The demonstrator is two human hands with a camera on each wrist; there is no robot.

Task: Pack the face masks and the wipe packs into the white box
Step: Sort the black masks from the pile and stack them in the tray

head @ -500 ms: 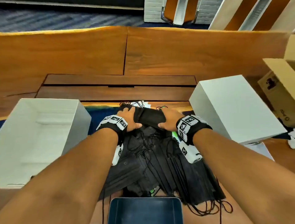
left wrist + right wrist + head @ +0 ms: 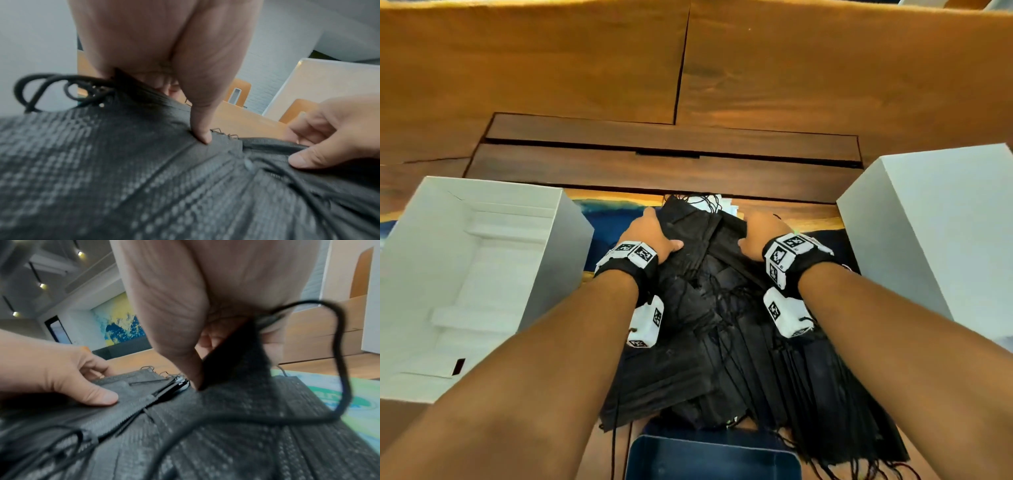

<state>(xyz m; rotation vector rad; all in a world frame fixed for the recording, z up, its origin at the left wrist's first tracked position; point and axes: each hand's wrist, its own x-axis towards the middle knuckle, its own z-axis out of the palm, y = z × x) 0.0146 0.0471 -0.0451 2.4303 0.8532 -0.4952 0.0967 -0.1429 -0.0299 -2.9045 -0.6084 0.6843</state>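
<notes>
A loose pile of black face masks [image 2: 726, 335] with tangled ear loops lies on the table between my forearms. My left hand [image 2: 654, 234] grips the far left end of the pile, thumb on top. My right hand [image 2: 758, 236] grips the far right end the same way. In the left wrist view my left hand's thumb [image 2: 202, 129] presses the mask fabric [image 2: 123, 178]. The right wrist view shows my right hand [image 2: 197, 356] pinching a mask edge [image 2: 242, 353]. A green-printed wipe pack [image 2: 357, 400] peeks from under the masks. The open white box [image 2: 571, 219] stands at the left.
A closed white box or lid [image 2: 928, 240] stands at the right. A dark blue tray [image 2: 712, 459] sits at the near edge, partly under the masks. White packs [image 2: 722, 202] show just beyond the pile. Bare wooden tabletop [image 2: 688, 68] stretches beyond.
The head view has tilted down and come closer. Both hands still hold the far end of the mask pile and stand slightly further apart.
</notes>
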